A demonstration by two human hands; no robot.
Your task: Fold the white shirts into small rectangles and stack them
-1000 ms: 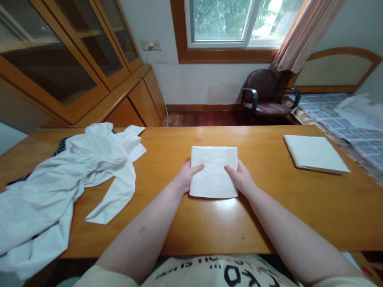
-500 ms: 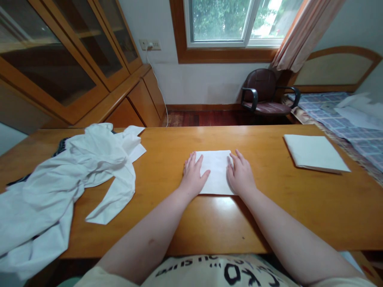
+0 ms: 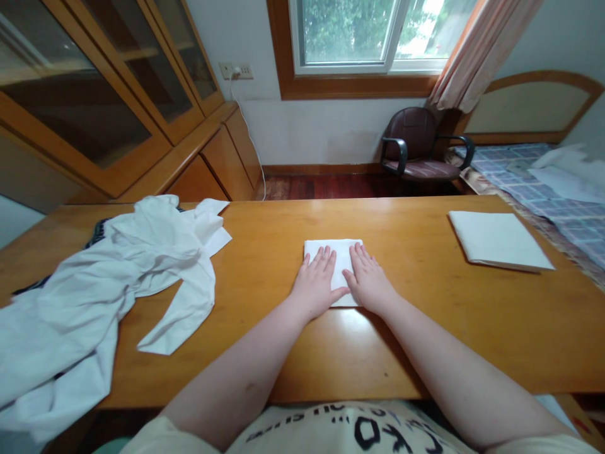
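Observation:
A small white folded cloth lies flat on the wooden table, straight in front of me. My left hand rests palm down on its left part, fingers stretched out and pointing away from me. On the right part lies my right hand, also flat with fingers extended. The two thumbs come close together near the cloth's middle. The cloth's far edge and a strip between the hands stay visible; the rest is covered by my palms.
Rumpled white garments with long sleeves spread over the table's left side, dark fabric beneath. A larger white folded cloth lies at the right. Beyond the table stand a swivel chair, a bed and a glass-doored cabinet.
Both hands have moved inward from the cloth's side edges onto its top and now lie flatter. The cloth's upper left corner has come into view.

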